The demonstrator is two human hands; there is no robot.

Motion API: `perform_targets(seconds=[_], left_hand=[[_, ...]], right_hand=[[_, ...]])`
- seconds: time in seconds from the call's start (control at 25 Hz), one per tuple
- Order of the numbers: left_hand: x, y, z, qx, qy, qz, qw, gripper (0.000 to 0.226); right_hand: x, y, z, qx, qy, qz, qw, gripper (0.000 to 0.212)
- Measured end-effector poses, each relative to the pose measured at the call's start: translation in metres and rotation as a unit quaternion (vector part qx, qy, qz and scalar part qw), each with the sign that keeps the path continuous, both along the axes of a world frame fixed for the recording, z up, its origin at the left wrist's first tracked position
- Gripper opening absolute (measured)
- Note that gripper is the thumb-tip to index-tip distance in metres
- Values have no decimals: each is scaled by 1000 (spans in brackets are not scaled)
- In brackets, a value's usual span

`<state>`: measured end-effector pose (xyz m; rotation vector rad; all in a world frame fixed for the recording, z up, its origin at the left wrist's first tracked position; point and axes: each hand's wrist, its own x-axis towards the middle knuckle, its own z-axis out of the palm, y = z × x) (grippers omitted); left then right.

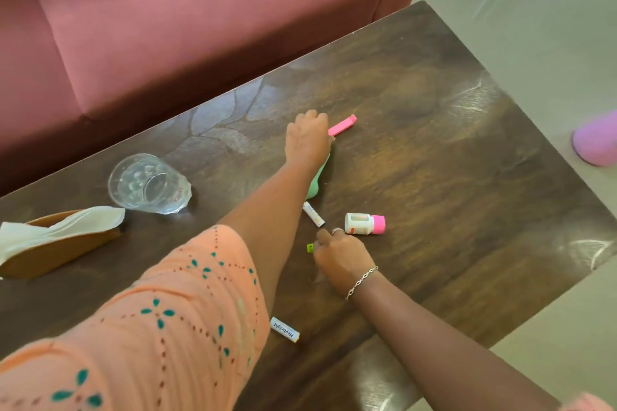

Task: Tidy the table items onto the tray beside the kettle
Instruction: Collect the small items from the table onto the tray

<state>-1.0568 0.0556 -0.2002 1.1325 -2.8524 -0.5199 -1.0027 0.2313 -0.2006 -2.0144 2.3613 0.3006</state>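
Fingers of the left hand (pixel 307 135) are curled down over the near end of a pink bar (pixel 342 125), touching it; whether they grip it cannot be told from above. A green item (pixel 318 179) lies partly hidden beneath the left wrist. Fingers of the right hand (pixel 340 259) are bunched close on a small lime-green piece (pixel 310 247), of which only an edge shows. A white bottle (pixel 364 223) with a pink cap lies on its side just beside the right hand's ringed finger. A white tube (pixel 313 214) lies between the green item and the right hand. A second white tube (pixel 284 329) lies near the left sleeve, apart from the rest. All rest on the dark wooden worktop (pixel 434 150). Farther left on it stand a glass (pixel 149 183) and a napkin holder (pixel 56 243). Neither tray nor kettle is in view.
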Motion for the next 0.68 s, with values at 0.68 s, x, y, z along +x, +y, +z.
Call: perform_targets(seconds=[0.68], left_hand=[[72, 5, 24, 58, 41, 4, 997, 15]], right_hand=[[2, -2, 4, -18, -52, -2, 998, 28]])
